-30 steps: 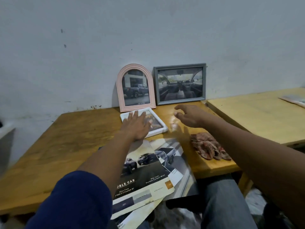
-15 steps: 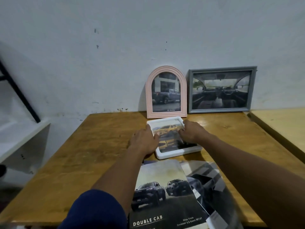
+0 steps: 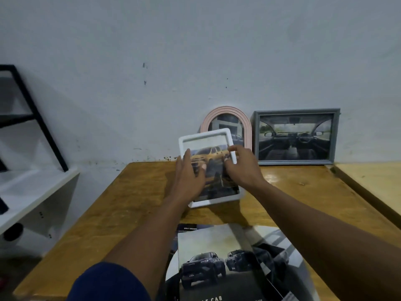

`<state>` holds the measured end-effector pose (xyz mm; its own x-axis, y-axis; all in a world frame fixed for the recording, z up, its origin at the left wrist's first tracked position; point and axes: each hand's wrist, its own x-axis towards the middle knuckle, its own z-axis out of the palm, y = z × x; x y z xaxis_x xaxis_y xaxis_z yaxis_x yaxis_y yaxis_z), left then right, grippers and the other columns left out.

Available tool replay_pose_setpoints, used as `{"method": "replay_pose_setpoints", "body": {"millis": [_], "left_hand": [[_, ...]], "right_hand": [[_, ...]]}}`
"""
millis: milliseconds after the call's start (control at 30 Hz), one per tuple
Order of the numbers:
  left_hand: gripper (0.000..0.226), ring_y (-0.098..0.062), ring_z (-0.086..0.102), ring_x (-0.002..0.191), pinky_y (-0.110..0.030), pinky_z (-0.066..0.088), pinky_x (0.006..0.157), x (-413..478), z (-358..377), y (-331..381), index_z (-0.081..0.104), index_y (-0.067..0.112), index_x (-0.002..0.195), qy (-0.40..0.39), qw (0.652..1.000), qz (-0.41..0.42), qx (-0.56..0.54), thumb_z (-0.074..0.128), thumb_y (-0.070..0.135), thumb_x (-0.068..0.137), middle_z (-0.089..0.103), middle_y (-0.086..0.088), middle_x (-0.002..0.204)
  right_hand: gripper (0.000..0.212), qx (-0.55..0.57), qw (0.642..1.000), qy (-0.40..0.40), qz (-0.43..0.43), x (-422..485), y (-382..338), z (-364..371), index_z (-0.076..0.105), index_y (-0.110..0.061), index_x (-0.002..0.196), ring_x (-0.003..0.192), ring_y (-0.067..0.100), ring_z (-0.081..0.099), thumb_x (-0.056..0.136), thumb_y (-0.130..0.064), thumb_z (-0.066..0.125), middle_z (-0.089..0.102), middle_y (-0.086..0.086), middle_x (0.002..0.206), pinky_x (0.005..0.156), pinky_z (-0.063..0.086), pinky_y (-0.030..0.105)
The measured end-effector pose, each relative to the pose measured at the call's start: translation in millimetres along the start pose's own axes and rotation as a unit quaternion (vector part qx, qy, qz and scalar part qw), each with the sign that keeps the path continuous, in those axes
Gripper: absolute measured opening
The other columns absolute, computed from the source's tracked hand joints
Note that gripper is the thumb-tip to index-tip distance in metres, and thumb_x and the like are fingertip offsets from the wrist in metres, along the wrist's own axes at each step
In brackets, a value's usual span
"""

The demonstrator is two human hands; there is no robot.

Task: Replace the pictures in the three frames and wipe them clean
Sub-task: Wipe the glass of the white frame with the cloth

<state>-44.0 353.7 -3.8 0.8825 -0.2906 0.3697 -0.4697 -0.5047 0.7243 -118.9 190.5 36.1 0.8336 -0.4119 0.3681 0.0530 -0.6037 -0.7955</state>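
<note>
A white frame (image 3: 205,135) with a yellow-truck picture is lifted and tilted up above the wooden table (image 3: 134,196). My left hand (image 3: 188,177) grips its left side and my right hand (image 3: 243,168) grips its right edge. Behind it a pink arched frame (image 3: 246,124) leans on the wall, partly hidden by the white frame. A grey rectangular frame (image 3: 296,136) with a car-interior picture stands to its right.
Car brochures (image 3: 221,263) lie at the table's near edge. A second lighter table (image 3: 373,181) adjoins on the right. A white shelf (image 3: 28,192) with a black slanted support (image 3: 39,120) stands at the left. The wall is close behind the frames.
Both hands closed on the white frame lying flat on the table and raised it, tilting its top toward the wall. The view shifted right to left; the cloth is out of sight.
</note>
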Motion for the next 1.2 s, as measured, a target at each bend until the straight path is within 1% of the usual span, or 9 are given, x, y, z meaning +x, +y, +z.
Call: {"method": "replay_pose_setpoints", "body": {"millis": [100,167,267,433,600,700,800,967,1200], "left_hand": [[0.078,-0.032,0.034,0.146,-0.054,0.043,0.109,11.0,-27.5,0.1,-0.002,0.042,0.158,0.039,0.999,0.01,0.004,0.051,0.046,0.101,0.013,0.001,0.167],[0.084,-0.034,0.031,0.148,-0.061,0.042,0.109,17.2,-41.0,-6.2,-0.01,0.048,0.155,0.058,0.998,0.017,0.013,0.052,0.049,0.098,0.008,0.004,0.169],[0.089,-0.033,0.029,0.149,-0.062,0.04,0.11,24.3,-52.3,-19.1,-0.014,0.048,0.154,0.075,0.996,0.029,0.023,0.055,0.049,0.098,0.006,0.003,0.169],[0.09,-0.027,0.019,0.153,-0.049,0.033,0.116,37.5,-57.4,-45.6,-0.014,0.044,0.157,0.088,0.995,0.029,0.032,0.056,0.044,0.1,-0.002,0.005,0.17],[0.089,-0.022,0.012,0.155,-0.041,0.027,0.115,60.1,-55.8,-70.0,-0.012,0.041,0.158,0.093,0.994,0.038,0.032,0.055,0.043,0.1,-0.002,0.004,0.17],[0.088,-0.021,0.009,0.156,-0.036,0.022,0.114,77.5,-51.9,-80.5,-0.011,0.04,0.159,0.09,0.994,0.04,0.039,0.055,0.044,0.1,-0.004,0.006,0.17],[0.088,-0.02,0.011,0.155,-0.035,0.022,0.113,96.0,-48.1,-89.1,-0.011,0.043,0.158,0.084,0.995,0.039,0.035,0.055,0.045,0.1,-0.003,0.008,0.17],[0.088,-0.025,0.029,0.15,-0.046,0.038,0.111,127.8,-46.3,-99.0,-0.008,0.044,0.158,0.081,0.996,0.019,0.038,0.056,0.049,0.098,0.01,0.005,0.169],[0.087,-0.025,0.03,0.149,-0.044,0.034,0.114,156.9,-46.1,-99.1,-0.005,0.037,0.161,0.072,0.996,0.031,0.034,0.056,0.047,0.1,0.013,0.004,0.169]], "right_hand": [[0.035,0.016,0.998,-0.006,-0.059,8.8,-19.0,10.5,0.051,-0.031,0.123,0.109,0.019,0.058,0.092,-0.018,0.061,0.049,0.002,0.127,0.08,0.062,0.037],[0.038,0.028,0.996,-0.012,-0.079,12.8,-25.4,20.1,0.049,-0.03,0.126,0.113,0.016,0.054,0.092,-0.016,0.062,0.047,0.001,0.129,0.08,0.06,0.031],[0.045,0.038,0.994,-0.024,-0.095,17.4,-28.0,38.3,0.046,-0.026,0.132,0.118,0.015,0.049,0.092,-0.015,0.064,0.043,0.001,0.134,0.085,0.055,0.026],[0.05,0.049,0.993,-0.048,-0.091,34.3,-21.9,73.5,0.045,-0.025,0.136,0.12,0.013,0.047,0.092,-0.015,0.065,0.042,0.001,0.14,0.073,0.043,0.009],[0.051,0.056,0.993,-0.05,-0.091,59.3,-14.4,98.8,0.045,-0.024,0.137,0.12,0.008,0.042,0.092,-0.015,0.065,0.039,0.0,0.144,0.077,0.039,0.008],[0.048,0.04,0.993,-0.05,-0.095,74.3,-9.5,110.5,0.045,-0.026,0.135,0.117,0.005,0.039,0.092,-0.014,0.065,0.037,-0.001,0.145,0.062,0.04,-0.001],[0.048,0.013,0.994,-0.041,-0.096,88.0,-3.8,121.1,0.045,-0.025,0.135,0.116,0.003,0.037,0.092,-0.015,0.065,0.036,0.0,0.146,0.062,0.039,-0.005],[0.047,0.006,0.995,-0.029,-0.097,106.6,-1.9,135.7,0.045,-0.023,0.134,0.112,0.004,0.039,0.092,-0.016,0.064,0.039,0.001,0.144,0.06,0.041,-0.003],[0.049,0.017,0.994,-0.034,-0.101,119.2,-1.6,153.2,0.045,-0.021,0.136,0.109,0.002,0.043,0.092,-0.015,0.065,0.045,0.002,0.142,0.065,0.038,-0.004]]}}
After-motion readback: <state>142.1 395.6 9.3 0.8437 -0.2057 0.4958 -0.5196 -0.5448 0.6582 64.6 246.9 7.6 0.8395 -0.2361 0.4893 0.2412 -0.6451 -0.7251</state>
